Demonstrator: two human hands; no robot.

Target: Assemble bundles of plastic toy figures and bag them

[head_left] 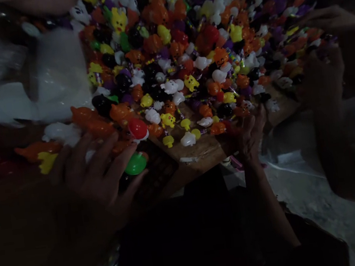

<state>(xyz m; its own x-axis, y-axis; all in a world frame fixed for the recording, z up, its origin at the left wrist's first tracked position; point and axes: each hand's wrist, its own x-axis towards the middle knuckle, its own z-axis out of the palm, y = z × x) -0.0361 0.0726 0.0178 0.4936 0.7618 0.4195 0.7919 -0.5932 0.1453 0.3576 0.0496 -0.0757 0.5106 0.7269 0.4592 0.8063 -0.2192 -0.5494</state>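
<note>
My left hand (93, 172) has its fingers spread and lies over a small group of plastic toy figures at the left of the table. By its fingertips are a red-and-white round toy (138, 129) and a green rounded toy (136, 163); whether it touches them I cannot tell. A dark tray (161, 170) with shallow recesses lies beside the thumb. My right hand (251, 136) is at the table's front edge, its fingers stretched upward and nothing visible in them. It is close to an orange toy (218, 128) at the edge of the pile.
A large pile of small coloured figures (171, 86) covers the table (200, 158). At the right, a co-worker's hands (329, 19) reach into the pile. Another person's hand (45, 2) shows at top left, above clear plastic bags (61, 69). The room is dim.
</note>
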